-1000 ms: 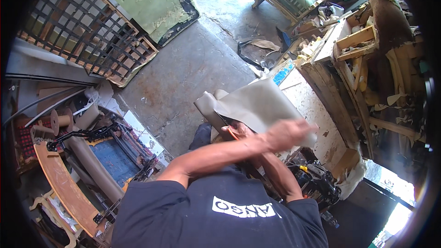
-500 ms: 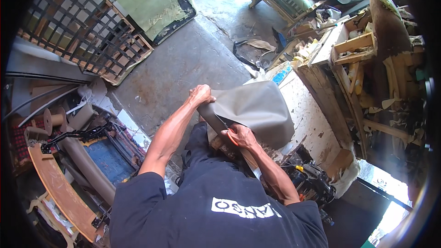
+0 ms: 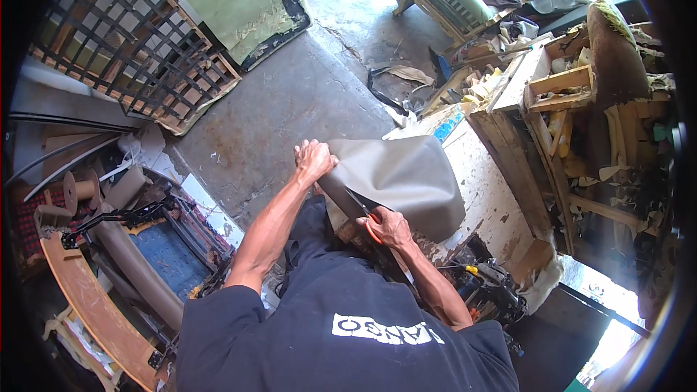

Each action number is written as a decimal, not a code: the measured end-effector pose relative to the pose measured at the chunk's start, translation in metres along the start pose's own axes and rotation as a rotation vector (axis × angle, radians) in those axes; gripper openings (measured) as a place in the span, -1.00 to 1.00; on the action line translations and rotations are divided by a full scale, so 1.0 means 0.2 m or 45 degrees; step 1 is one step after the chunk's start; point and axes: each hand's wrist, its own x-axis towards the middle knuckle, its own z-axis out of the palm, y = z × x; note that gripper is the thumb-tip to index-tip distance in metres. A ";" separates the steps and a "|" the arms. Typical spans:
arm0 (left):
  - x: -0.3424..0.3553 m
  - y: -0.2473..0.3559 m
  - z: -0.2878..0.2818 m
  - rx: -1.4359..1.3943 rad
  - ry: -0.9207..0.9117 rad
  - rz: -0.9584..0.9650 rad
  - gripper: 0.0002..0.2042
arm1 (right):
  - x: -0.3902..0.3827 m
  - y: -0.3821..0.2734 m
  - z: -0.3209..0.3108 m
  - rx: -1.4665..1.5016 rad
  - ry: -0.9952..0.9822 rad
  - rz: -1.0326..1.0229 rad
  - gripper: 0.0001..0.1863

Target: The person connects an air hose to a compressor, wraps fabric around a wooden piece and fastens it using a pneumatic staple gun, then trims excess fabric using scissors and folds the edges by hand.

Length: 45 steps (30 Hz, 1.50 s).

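Note:
A sheet of grey-brown upholstery material [image 3: 410,174], perhaps leather or vinyl, lies draped over the near end of a worn bench. Its left edge is pinched in my left hand [image 3: 315,160], with the fingers closed. My right hand [image 3: 390,227] is wrapped round the orange handles of a pair of scissors [image 3: 372,231]. The dark blades reach up and left into the material, where a slit runs between a narrow strip on the left and the larger piece. Part of the scissors is hidden by my fingers.
The scuffed white bench top [image 3: 494,181] extends right, beside a wooden frame [image 3: 563,87] full of scraps. To the left are a thread spool [image 3: 76,190] and a curved wooden piece [image 3: 94,305]. A webbed frame [image 3: 138,43] leans at the far left. Black machinery [image 3: 494,294] sits by my right arm.
My right hand and the scissors have shifted slightly right and down, and the blades show more in the slit. My left hand still holds the edge, a little further left.

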 end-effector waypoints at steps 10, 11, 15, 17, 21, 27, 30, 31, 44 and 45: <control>-0.05 -0.13 0.08 -0.985 -0.084 -0.188 -0.77 | 0.03 -0.05 0.00 0.117 0.012 -0.004 -0.32; -0.06 -0.14 0.09 -1.210 -0.098 -0.246 -0.80 | 0.04 -0.06 0.00 0.141 0.010 -0.031 -0.33; -0.07 -0.18 0.08 -1.399 -0.149 -0.251 -0.83 | 0.10 -0.10 -0.02 0.212 -0.032 -0.056 -0.34; -0.06 -0.19 0.06 -1.438 -0.226 -0.281 -0.83 | 0.13 -0.10 -0.03 0.196 -0.054 -0.066 -0.33; -0.04 -0.18 0.05 -1.497 -0.294 -0.329 -0.82 | 0.17 -0.11 -0.05 0.148 -0.172 0.001 -0.34; -0.02 -0.18 0.08 -1.641 -0.365 -0.344 -0.83 | 0.22 -0.12 -0.05 0.223 -0.077 -0.085 -0.35; -0.01 -0.18 0.10 -1.572 -0.304 -0.288 -0.84 | 0.25 -0.12 -0.04 0.157 -0.147 -0.020 -0.34; -0.01 -0.18 0.10 -1.567 -0.299 -0.294 -0.84 | 0.26 -0.12 -0.04 0.168 -0.142 -0.049 -0.34; -0.01 -0.30 0.28 -1.891 -0.313 -0.350 -0.69 | 0.37 -0.23 -0.06 0.186 -0.170 -0.088 -0.27; -0.01 -0.30 0.31 -1.799 -0.206 -0.410 -0.69 | 0.37 -0.24 -0.06 0.161 -0.173 -0.081 -0.27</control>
